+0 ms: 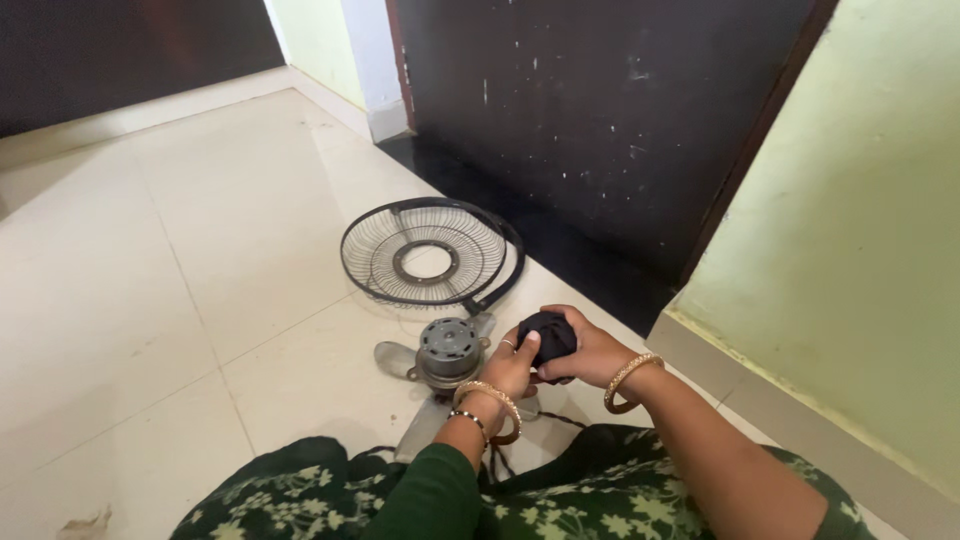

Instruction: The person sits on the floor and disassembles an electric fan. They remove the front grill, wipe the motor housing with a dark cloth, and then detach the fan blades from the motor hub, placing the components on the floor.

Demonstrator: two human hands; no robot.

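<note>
Both my hands hold a small black rounded part (547, 333) above the floor. My left hand (513, 366) grips it from the left, thumb on its side. My right hand (590, 352) wraps it from the right and behind. Just left of my hands a grey fan motor (449, 348) rests on translucent fan blades (425, 420) on the floor. Beyond it lies a round black wire fan guard (424, 254), flat on the tiles. A dark cord (545, 417) runs under my wrists.
Cream floor tiles (180, 300) spread to the left. A dark door (600, 120) stands ahead, with a green wall (860, 260) and its skirting to the right. My lap in green floral cloth (600, 495) fills the bottom edge.
</note>
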